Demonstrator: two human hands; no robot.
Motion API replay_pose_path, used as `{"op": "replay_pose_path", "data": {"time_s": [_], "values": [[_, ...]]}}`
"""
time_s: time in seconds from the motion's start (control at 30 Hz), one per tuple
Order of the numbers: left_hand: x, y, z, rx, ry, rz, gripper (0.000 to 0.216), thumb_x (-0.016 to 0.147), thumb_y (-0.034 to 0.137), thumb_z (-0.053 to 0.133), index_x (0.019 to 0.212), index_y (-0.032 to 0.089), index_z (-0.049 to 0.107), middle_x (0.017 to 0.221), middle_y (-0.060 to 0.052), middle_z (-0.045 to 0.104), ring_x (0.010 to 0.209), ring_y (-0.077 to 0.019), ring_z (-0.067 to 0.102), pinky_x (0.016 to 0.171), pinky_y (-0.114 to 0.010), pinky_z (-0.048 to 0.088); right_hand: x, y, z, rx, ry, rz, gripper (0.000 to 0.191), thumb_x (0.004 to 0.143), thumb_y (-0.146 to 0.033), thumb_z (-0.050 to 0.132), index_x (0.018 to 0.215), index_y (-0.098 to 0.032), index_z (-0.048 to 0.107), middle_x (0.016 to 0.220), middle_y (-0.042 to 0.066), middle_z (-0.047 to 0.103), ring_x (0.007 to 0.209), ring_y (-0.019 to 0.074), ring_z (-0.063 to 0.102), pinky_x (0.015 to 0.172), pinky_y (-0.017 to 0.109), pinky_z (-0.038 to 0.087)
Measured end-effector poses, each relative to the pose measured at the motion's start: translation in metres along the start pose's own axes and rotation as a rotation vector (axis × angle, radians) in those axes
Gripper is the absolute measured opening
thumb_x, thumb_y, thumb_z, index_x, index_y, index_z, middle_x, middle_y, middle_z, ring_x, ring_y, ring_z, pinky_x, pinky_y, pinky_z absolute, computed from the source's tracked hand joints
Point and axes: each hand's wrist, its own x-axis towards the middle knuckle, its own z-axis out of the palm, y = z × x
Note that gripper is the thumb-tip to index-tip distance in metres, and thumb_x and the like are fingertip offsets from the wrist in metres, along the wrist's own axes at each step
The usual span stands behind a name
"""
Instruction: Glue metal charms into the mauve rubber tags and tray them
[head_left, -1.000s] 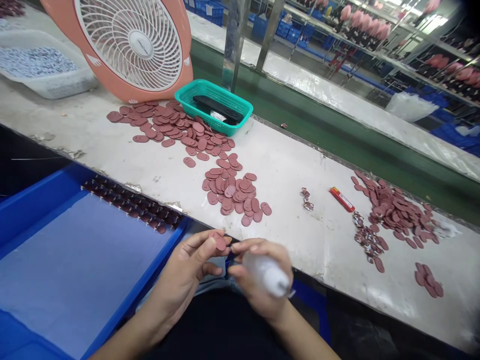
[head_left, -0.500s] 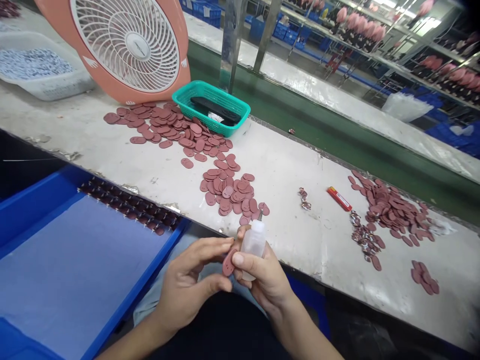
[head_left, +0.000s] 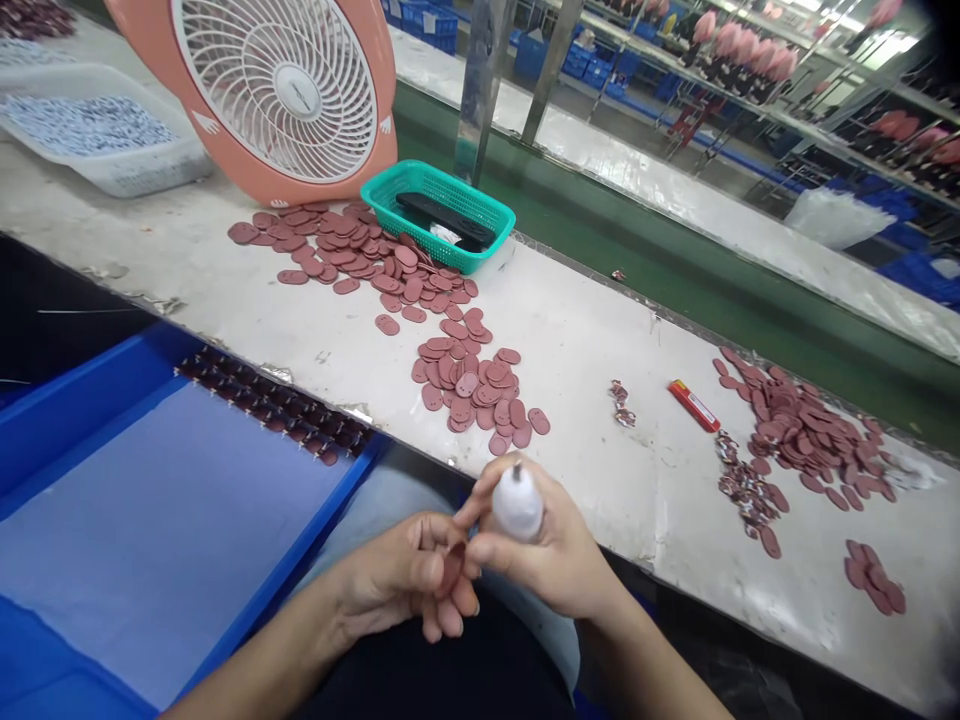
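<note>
Between the thumb and fingers of my left hand (head_left: 397, 580) is a reddish-brown oval piece (head_left: 452, 570), tilted on edge. My right hand (head_left: 555, 545) is wrapped round a translucent squeeze bottle (head_left: 517, 503), its dark thin tip pointing up toward me. The right fingertips come close to the oval piece; I cannot tell whether they touch it. Both hands are over my lap, at the table's front edge. Just beyond them lies a loose pile of similar oval pieces (head_left: 469, 385), some with small holes.
A blue tray (head_left: 247, 640) at the left holds rows of dark assembled pieces (head_left: 270, 405). On the table stand an orange fan (head_left: 292, 95), a green basket (head_left: 439, 215) and a white tub (head_left: 105, 130). Rightward lie a red lighter (head_left: 694, 406), shiny metal parts (head_left: 750, 490) and more ovals (head_left: 817, 425).
My left hand has taken the oval piece from near my right thumb and turned it on edge. The bottle has tipped so its tip faces me. The view has shifted slightly left.
</note>
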Motion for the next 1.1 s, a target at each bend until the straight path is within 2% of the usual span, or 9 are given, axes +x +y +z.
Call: {"op": "replay_pose_path", "data": {"time_s": [0.13, 0.23, 0.37, 0.5, 0.6, 0.73, 0.87, 0.97, 1.1], "values": [[-0.007, 0.004, 0.0, -0.085, 0.094, 0.225, 0.044, 0.066, 0.053, 0.092, 0.093, 0.02, 0.08, 0.073, -0.005, 0.08, 0.055, -0.0117, 0.072, 0.044, -0.011, 0.052, -0.008, 0.002, -0.02, -0.21, 0.274, 0.018, 0.048, 0.092, -0.058, 0.061, 0.124, -0.029, 0.039, 0.076, -0.004, 0.06, 0.056, 0.0138, 0.057, 0.041, 0.019, 0.041], [-0.012, 0.008, 0.005, -0.113, 0.176, 0.36, 0.039, 0.071, 0.049, 0.089, 0.095, 0.019, 0.08, 0.084, -0.007, 0.082, 0.064, -0.0142, 0.075, 0.048, -0.013, 0.056, -0.016, -0.006, -0.036, -0.432, 0.265, 0.0, 0.038, 0.097, -0.047, 0.055, 0.125, -0.031, 0.035, 0.086, -0.001, 0.062, 0.068, 0.0161, 0.061, 0.051, 0.023, 0.049], [-0.014, 0.013, 0.012, -0.131, 0.298, 0.46, 0.035, 0.07, 0.047, 0.09, 0.096, 0.025, 0.081, 0.092, -0.002, 0.082, 0.077, -0.0145, 0.077, 0.052, -0.013, 0.058, -0.028, -0.023, -0.045, -0.607, 0.326, -0.192, 0.035, 0.088, -0.035, 0.071, 0.119, -0.031, 0.056, 0.102, 0.003, 0.067, 0.084, 0.0185, 0.065, 0.07, 0.03, 0.055], [-0.011, 0.014, 0.015, -0.12, 0.324, 0.534, 0.039, 0.065, 0.05, 0.092, 0.094, 0.025, 0.082, 0.09, 0.0, 0.082, 0.074, -0.0112, 0.076, 0.048, -0.01, 0.056, -0.037, -0.028, -0.045, -0.314, 0.485, -0.331, 0.04, 0.074, -0.041, 0.087, 0.11, -0.03, 0.073, 0.082, 0.002, 0.063, 0.067, 0.0153, 0.059, 0.054, 0.025, 0.049], [-0.009, 0.013, 0.016, -0.084, 0.329, 0.549, 0.04, 0.065, 0.051, 0.092, 0.095, 0.026, 0.083, 0.088, -0.001, 0.082, 0.072, -0.0105, 0.075, 0.048, -0.009, 0.055, -0.032, -0.027, -0.036, 0.039, 0.517, -0.429, 0.044, 0.069, -0.045, 0.088, 0.108, -0.029, 0.075, 0.058, -0.006, 0.044, 0.044, 0.0065, 0.03, 0.038, 0.019, 0.028], [-0.01, 0.012, 0.02, -0.047, 0.336, 0.543, 0.036, 0.066, 0.05, 0.092, 0.093, 0.027, 0.084, 0.089, -0.001, 0.083, 0.072, -0.0114, 0.076, 0.047, -0.009, 0.055, -0.018, -0.023, -0.013, 0.306, 0.506, -0.473, 0.039, 0.072, -0.053, 0.084, 0.101, -0.028, 0.076, 0.05, -0.012, 0.022, 0.042, 0.0047, 0.004, 0.033, 0.019, 0.009], [-0.011, 0.013, 0.026, -0.009, 0.336, 0.566, 0.034, 0.067, 0.046, 0.093, 0.094, 0.027, 0.084, 0.09, -0.001, 0.083, 0.075, -0.0137, 0.078, 0.05, -0.009, 0.056, -0.021, 0.0, 0.01, 0.015, 0.638, -0.599, 0.05, 0.081, -0.068, 0.072, 0.105, -0.025, 0.072, 0.056, -0.005, 0.045, 0.037, 0.0081, 0.03, 0.033, 0.024, 0.025], [-0.012, 0.013, 0.03, 0.006, 0.32, 0.599, 0.033, 0.066, 0.044, 0.094, 0.092, 0.026, 0.084, 0.088, -0.002, 0.083, 0.073, -0.0143, 0.077, 0.05, -0.009, 0.056, -0.029, 0.015, 0.021, -0.222, 0.622, -0.703, 0.046, 0.084, -0.063, 0.071, 0.111, -0.026, 0.069, 0.072, 0.002, 0.063, 0.048, 0.0154, 0.053, 0.038, 0.03, 0.041], [-0.013, 0.014, 0.032, 0.015, 0.323, 0.604, 0.033, 0.066, 0.043, 0.095, 0.091, 0.025, 0.084, 0.087, -0.002, 0.083, 0.073, -0.0147, 0.078, 0.051, -0.009, 0.056, -0.031, 0.019, 0.024, -0.245, 0.596, -0.755, 0.043, 0.088, -0.057, 0.07, 0.115, -0.024, 0.069, 0.075, 0.001, 0.066, 0.05, 0.0146, 0.055, 0.039, 0.03, 0.044]]}}
